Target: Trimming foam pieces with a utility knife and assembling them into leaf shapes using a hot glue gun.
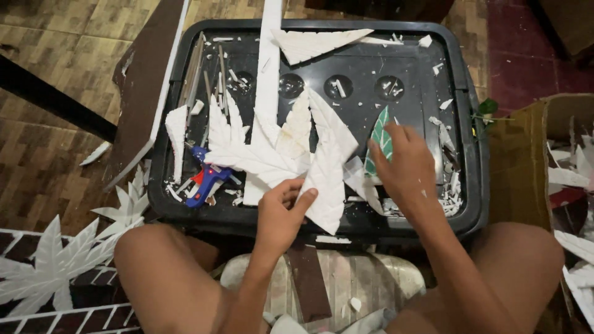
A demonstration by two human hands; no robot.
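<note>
The left hand [281, 213] pinches a white foam leaf [325, 179] lying on the black bin lid [461, 124]; the right hand [402, 164] grips a green leaf [379, 139] just beside it. This looks like assembling: the 2 leaves probably need aligning next.

- The bin lid [461, 86] is black, speckled with white scraps.
- The foam leaves [291, 145] piled on the lid are plain white.
- One leaf [378, 139], right of that pile on the lid, is green with pale veins.
- The glue gun [207, 176], at the lid's left side, is blue with a red trigger.
- The board [148, 80] left of the lid is dark brown with a white edge.
- The floor [55, 62] left of the lid is brown wood-pattern squares.
- The box [516, 167] right of the lid is brown cardboard.
</note>
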